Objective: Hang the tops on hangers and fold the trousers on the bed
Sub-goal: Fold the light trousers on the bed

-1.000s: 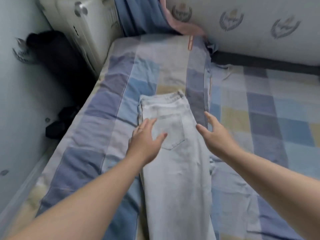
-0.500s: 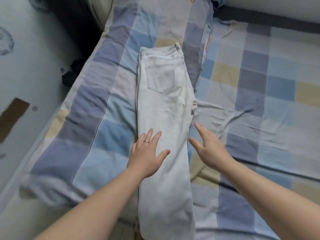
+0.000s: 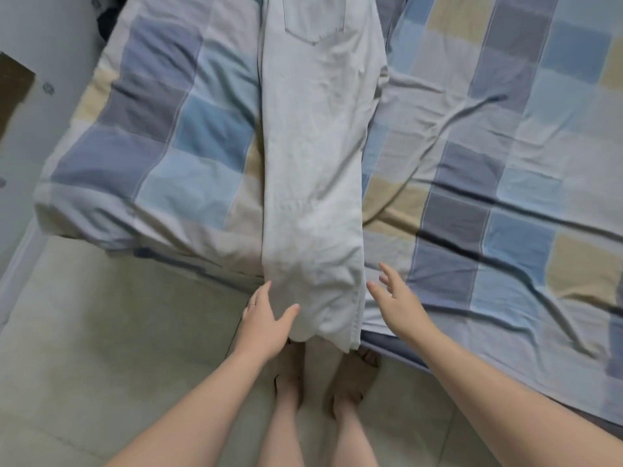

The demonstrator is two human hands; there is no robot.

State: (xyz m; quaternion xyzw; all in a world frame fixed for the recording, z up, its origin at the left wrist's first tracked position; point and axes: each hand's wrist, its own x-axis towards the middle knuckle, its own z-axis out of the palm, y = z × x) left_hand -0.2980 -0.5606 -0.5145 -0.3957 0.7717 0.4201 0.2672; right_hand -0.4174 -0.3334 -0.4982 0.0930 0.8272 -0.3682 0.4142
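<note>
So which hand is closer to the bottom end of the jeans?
Left. The left hand touches the jeans at their hanging leg end; the right hand hovers just beside the other edge, apart.

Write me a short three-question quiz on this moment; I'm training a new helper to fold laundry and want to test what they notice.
1. True or false: the trousers lie wholly on the bed.
2. Which hand touches the leg ends? A) left hand B) right hand C) neither
3. Fill in: the back pocket faces ____.

Key
1. False: the leg ends hang over the bed's edge, above the floor.
2. A: its thumb lies on the cloth; the right hand is open, just beside the cloth.
3. Up.
</note>
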